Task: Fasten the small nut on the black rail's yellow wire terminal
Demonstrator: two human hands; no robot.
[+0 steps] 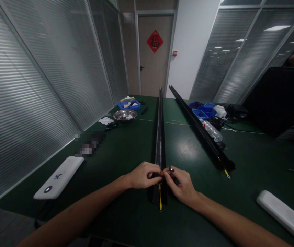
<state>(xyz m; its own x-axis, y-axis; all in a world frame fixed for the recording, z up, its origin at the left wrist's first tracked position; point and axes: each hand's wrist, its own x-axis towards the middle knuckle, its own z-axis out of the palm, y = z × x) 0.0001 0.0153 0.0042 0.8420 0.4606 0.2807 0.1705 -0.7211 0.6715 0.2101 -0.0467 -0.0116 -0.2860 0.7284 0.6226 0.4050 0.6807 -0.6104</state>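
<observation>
A long black rail lies on the green table, running away from me toward the door. Both hands meet at its near end. My left hand is closed, pinching the rail's end where a yellow wire with a ring terminal hangs down. My right hand is closed too, with a small silver screw or nut held between thumb and forefinger right beside the left fingers.
A second black rail lies to the right with its own yellow wire end. White flat devices sit at left and right. Farther back are a metal bowl, blue bins, a plastic bottle and a black monitor.
</observation>
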